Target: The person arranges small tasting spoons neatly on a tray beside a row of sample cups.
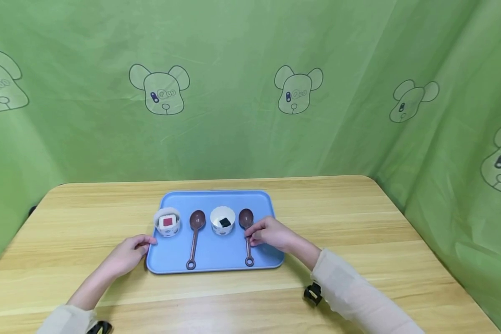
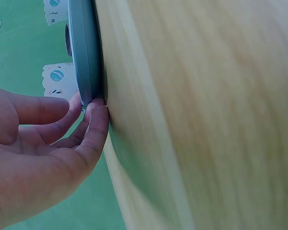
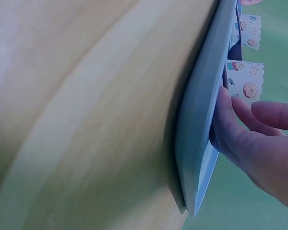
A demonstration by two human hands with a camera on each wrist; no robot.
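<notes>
My right hand [image 1: 271, 235] is over the right side of the blue tray [image 1: 210, 257], its fingertips at the handle of the right brown spoon [image 1: 246, 218]. In the right wrist view the thumb [image 3: 273, 114] stands apart from the fingers, which reach low toward the tray. My left hand [image 1: 129, 254] touches the tray's left rim. Its fingertips are low against the edge in the left wrist view, thumb free. Between the hands lie another brown spoon [image 1: 197, 220], a paper cup with a white-and-red block [image 1: 168, 231] and a paper cup with a black block [image 1: 223, 229].
The tray lies on a wood-grain table [image 1: 338, 204]. Behind and beside the table hangs a green curtain [image 1: 234, 139] printed with bear heads. Black wrist straps [image 1: 313, 294] show by the sleeves.
</notes>
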